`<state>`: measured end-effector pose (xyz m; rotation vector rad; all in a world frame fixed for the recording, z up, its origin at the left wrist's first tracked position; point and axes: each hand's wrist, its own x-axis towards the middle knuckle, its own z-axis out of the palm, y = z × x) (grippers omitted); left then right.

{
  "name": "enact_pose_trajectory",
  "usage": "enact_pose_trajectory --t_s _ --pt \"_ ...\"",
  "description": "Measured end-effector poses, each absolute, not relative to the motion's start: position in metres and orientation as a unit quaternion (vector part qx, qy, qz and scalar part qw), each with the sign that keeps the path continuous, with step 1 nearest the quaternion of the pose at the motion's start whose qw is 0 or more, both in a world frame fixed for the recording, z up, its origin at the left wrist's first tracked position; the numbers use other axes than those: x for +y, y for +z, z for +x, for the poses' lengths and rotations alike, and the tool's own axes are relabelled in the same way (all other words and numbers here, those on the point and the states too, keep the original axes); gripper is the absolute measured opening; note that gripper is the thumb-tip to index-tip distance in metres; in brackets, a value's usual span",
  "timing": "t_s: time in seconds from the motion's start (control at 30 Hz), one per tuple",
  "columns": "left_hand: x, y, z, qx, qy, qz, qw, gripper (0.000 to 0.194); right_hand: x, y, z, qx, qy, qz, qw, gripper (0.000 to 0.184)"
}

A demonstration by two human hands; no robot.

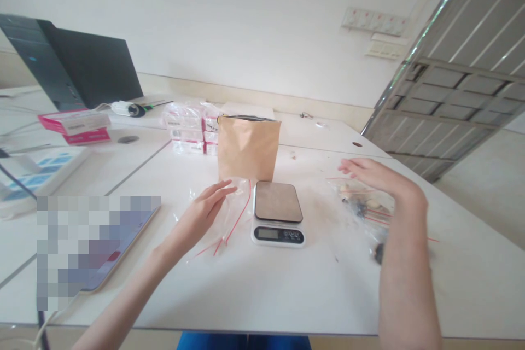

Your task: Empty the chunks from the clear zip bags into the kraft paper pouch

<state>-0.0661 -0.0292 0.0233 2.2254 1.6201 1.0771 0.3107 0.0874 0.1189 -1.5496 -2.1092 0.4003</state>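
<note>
My left hand (209,205) is over clear zip bags (233,224) with red seal lines, its fingers stretched out and nothing visibly held. Just right of it stands a white digital kitchen scale (278,213) with a bare metal plate; its display shows no readable figure. Behind the scale a brown paper bag (248,147) stands upright with its top open. My right hand (363,170) hovers at the far edge of several filled zip bags (365,202), fingers loosely extended and pointing left. Small light and dark pieces show inside those bags; my forearm hides part of them.
Pink-and-white boxes in clear wrap (184,128) stand left of the paper bag. A tablet (127,246), partly blurred out, lies at the left front. Further back are a black computer case (94,65), pink boxes (82,126) and a white camera-like device (125,109).
</note>
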Motion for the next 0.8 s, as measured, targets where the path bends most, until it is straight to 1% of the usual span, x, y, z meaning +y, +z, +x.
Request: enact_pose_trajectory --t_s 0.07,0.13,0.17,0.23,0.3,0.33,0.37,0.4,0.47,0.5,0.53,0.6,0.67,0.73,0.8 --pt "-0.037 0.035 -0.057 0.535 0.398 0.744 0.044 0.037 0.065 0.12 0.243 -0.79 0.279 -0.5 0.218 0.05" --pt "-0.046 0.043 -0.051 0.507 0.417 0.755 -0.003 0.038 0.041 0.113 0.18 -0.81 0.388 -0.401 0.181 0.049" --pt "-0.05 0.046 -0.049 0.489 0.42 0.764 -0.023 0.039 0.031 0.107 0.156 -0.8 0.435 -0.375 0.177 0.05" --pt "-0.059 0.047 -0.048 0.471 0.427 0.77 -0.055 0.039 0.015 0.094 0.126 -0.759 0.481 -0.376 0.228 0.052" --pt "-0.067 0.046 -0.049 0.496 0.464 0.732 -0.055 0.042 0.003 0.082 0.117 -0.728 0.491 -0.383 0.287 0.051" --pt "-0.07 0.046 -0.05 0.515 0.487 0.705 -0.022 0.048 -0.001 0.077 0.118 -0.722 0.489 -0.38 0.307 0.05" --pt "-0.073 0.046 -0.051 0.532 0.502 0.681 0.042 0.054 -0.005 0.074 0.12 -0.721 0.487 -0.374 0.321 0.049" --pt "-0.076 0.046 -0.051 0.542 0.507 0.658 0.133 0.055 -0.009 0.072 0.123 -0.721 0.484 -0.368 0.332 0.048" --pt "-0.081 0.047 -0.052 0.526 0.488 0.612 0.332 0.044 -0.016 0.069 0.127 -0.713 0.479 -0.363 0.361 0.046" --pt "-0.084 0.048 -0.052 0.509 0.478 0.587 0.41 0.037 -0.018 0.067 0.127 -0.701 0.484 -0.363 0.377 0.045" --pt "-0.086 0.049 -0.052 0.491 0.479 0.562 0.463 0.032 -0.021 0.065 0.127 -0.687 0.494 -0.364 0.391 0.045" --pt "-0.09 0.048 -0.054 0.462 0.507 0.52 0.509 0.028 -0.024 0.059 0.125 -0.654 0.515 -0.367 0.414 0.046" --pt "-0.095 0.046 -0.055 0.448 0.529 0.494 0.525 0.028 -0.028 0.054 0.122 -0.629 0.509 -0.381 0.448 0.045" --pt "-0.1 0.043 -0.057 0.452 0.525 0.481 0.538 0.028 -0.033 0.049 0.12 -0.606 0.468 -0.408 0.497 0.044" --pt "-0.106 0.042 -0.059 0.457 0.489 0.497 0.553 0.03 -0.041 0.043 0.12 -0.59 0.423 -0.437 0.531 0.042"
